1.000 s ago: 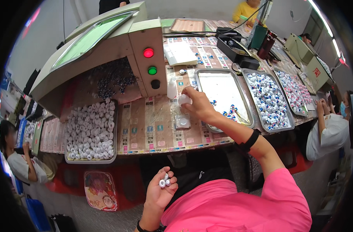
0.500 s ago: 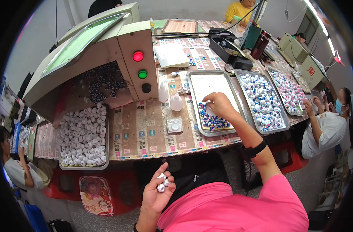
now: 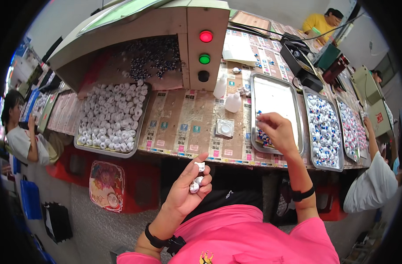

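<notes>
My left hand [image 3: 185,187] is held palm up in front of the table edge, its fingers curled round several small white plastic pieces [image 3: 194,187]. One more white piece [image 3: 200,166] sits between its thumb and forefinger. Over the near left part of a metal tray [image 3: 301,127] is my right hand [image 3: 278,132], thumb and fingertips pinched together. Whatever they may hold is too small to make out. Small blue and coloured parts [image 3: 262,139] lie in that tray on a white sheet, partly hidden by my right hand.
A left tray [image 3: 137,125] of white pieces stands before a beige machine [image 3: 200,57] with red and green lights. Two plastic bottles [image 3: 233,103] and a small white dish [image 3: 225,128] stand mid-table. Trays of blue-white [image 3: 325,132] and pink-white pieces [image 3: 351,127] lie right. People sit at both sides.
The view has swung, shifting the table things rightward. My right hand has lifted a little from the coloured parts and drawn back. My left hand has risen, with one white piece now at its fingertips.
</notes>
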### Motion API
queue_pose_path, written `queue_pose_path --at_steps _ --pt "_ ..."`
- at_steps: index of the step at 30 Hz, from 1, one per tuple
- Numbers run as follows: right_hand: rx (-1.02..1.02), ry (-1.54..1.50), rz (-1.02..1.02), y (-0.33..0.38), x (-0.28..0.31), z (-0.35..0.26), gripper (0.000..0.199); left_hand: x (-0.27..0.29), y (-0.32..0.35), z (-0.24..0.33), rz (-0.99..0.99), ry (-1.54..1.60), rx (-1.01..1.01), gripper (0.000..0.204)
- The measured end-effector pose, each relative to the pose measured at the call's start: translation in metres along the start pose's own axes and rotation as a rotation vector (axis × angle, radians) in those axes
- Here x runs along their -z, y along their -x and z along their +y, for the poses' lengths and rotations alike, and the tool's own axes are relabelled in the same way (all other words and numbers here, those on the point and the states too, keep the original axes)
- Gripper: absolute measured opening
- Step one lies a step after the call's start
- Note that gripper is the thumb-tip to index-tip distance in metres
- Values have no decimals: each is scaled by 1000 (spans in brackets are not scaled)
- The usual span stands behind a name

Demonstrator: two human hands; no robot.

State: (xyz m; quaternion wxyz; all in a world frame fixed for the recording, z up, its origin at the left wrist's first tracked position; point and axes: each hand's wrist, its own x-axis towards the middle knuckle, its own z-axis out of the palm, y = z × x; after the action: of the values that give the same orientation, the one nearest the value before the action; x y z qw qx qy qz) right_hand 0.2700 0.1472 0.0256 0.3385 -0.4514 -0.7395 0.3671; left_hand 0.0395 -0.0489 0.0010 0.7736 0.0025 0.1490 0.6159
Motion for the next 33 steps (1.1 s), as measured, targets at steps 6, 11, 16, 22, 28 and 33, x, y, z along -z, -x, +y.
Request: queue_pose_path --at_steps 6,11,16,22,28,33 --pt "-88 -248 -196 20 -25 -27 18 5 -1 1 67 57 51 41" --pt "77 -83 -180 11 -36 -35 20 0 2 3 130 -66 60 35" --pt "172 169 -147 -2 -51 -38 12 -1 4 0 195 -109 68 29" --pt "345 364 -147 -9 -64 -29 9 10 6 0 131 -96 85 28" --pt "379 368 -150 -6 -61 -32 8 6 3 -2 129 -135 45 25" --pt "226 68 -125 13 -54 -50 13 4 -4 -3 191 -145 10 27"
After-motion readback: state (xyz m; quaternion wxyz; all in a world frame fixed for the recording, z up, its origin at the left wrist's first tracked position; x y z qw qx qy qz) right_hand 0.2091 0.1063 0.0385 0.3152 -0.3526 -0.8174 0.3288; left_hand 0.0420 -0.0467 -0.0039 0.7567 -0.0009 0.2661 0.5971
